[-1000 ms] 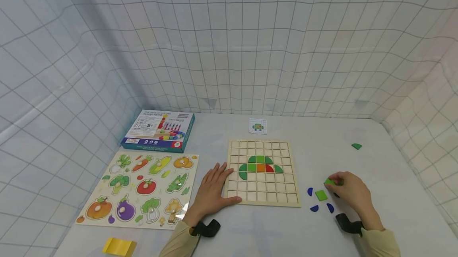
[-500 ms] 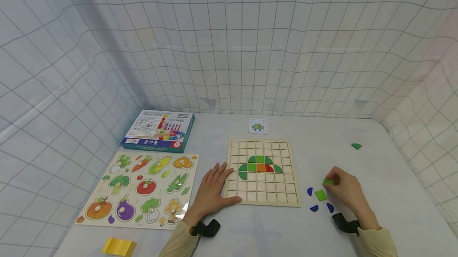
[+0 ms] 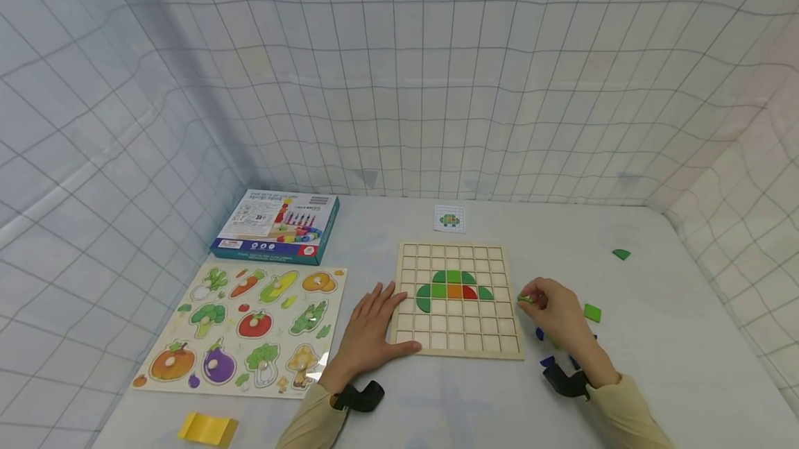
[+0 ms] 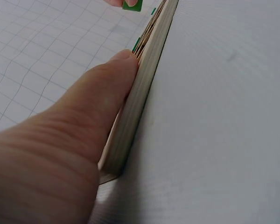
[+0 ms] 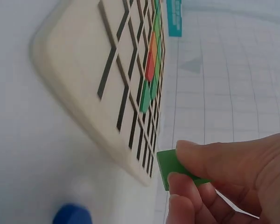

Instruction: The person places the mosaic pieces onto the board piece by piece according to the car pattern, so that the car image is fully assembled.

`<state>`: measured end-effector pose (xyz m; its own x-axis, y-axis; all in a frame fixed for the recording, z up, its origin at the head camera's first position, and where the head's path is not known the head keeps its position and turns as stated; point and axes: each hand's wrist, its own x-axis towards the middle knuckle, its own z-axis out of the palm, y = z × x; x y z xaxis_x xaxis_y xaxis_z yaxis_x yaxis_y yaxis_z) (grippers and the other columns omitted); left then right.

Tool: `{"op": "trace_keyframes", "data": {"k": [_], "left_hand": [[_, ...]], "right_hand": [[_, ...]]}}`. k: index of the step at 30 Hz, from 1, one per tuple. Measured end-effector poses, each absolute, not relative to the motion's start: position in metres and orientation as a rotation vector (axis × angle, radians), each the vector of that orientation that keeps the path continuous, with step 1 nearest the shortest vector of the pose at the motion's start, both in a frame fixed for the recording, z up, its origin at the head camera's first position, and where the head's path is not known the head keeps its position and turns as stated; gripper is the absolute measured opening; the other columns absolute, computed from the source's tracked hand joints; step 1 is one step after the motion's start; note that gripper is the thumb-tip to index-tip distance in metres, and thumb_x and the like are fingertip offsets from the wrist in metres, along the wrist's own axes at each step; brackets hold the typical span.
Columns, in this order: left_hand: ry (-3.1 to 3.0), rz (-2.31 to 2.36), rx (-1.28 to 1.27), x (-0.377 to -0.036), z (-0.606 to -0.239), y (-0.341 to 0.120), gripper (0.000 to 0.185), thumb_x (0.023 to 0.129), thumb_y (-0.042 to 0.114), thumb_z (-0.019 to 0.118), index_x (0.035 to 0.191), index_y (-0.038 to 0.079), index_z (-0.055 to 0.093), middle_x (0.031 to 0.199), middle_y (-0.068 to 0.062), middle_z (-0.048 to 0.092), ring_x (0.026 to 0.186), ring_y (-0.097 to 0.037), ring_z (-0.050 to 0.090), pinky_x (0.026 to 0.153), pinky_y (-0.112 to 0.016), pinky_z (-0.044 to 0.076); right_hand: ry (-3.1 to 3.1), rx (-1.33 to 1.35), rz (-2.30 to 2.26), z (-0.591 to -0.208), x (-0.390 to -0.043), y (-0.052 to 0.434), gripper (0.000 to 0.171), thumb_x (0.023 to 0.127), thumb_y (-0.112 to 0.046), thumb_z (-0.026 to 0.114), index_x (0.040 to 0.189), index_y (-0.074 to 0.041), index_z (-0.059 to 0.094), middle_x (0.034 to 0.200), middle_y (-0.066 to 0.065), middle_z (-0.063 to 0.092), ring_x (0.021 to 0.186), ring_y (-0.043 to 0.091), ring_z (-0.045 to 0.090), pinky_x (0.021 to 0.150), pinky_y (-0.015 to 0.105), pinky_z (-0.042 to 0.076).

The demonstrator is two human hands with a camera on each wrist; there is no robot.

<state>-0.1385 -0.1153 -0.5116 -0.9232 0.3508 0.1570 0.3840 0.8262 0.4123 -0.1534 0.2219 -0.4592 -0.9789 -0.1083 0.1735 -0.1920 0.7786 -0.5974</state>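
right hand pinches a small green square tile just beside the square wooden grid board, left hand lying flat, fingers relaxed, on its other edge.

- The scene is evenly and brightly lit from above; only soft, faint shadows are cast on the white table.
- A mild glare is seen on the glossy vegetable puzzle at the near left.
- The grid-lined walls are bowed towards the edges of the head view.
- In the left wrist view, the thumb is blurred by closeness.
- In the right wrist view, the wooden board is softened.
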Motion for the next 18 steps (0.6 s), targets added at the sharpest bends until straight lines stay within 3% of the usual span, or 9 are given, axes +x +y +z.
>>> {"op": "trace_keyframes", "data": {"k": [11,18], "left_hand": [[-2.957,-0.689,-0.577,-0.139,-0.51,-0.115,0.091,0.07,0.072,0.058,0.142,0.021,0.036,0.153,-0.003,0.023,0.142,-0.024,0.012,0.113,-0.044,0.014],[-2.956,-0.682,-0.576,-0.138,-0.51,-0.116,0.09,0.07,0.072,0.058,0.142,0.022,0.036,0.153,-0.003,0.024,0.142,-0.024,0.012,0.113,-0.044,0.014]], "right_hand": [[-2.85,0.489,1.125,-0.458,-0.168,0.158,0.011,0.078,-0.002,0.069,0.085,-0.01,0.066,0.081,-0.003,0.061,0.069,0.009,0.051,0.061,0.022,0.046],[-2.879,0.513,1.158,-0.463,-0.174,0.133,0.009,0.078,-0.008,0.072,0.085,-0.014,0.07,0.08,-0.007,0.064,0.071,0.005,0.055,0.064,0.023,0.048]]}}
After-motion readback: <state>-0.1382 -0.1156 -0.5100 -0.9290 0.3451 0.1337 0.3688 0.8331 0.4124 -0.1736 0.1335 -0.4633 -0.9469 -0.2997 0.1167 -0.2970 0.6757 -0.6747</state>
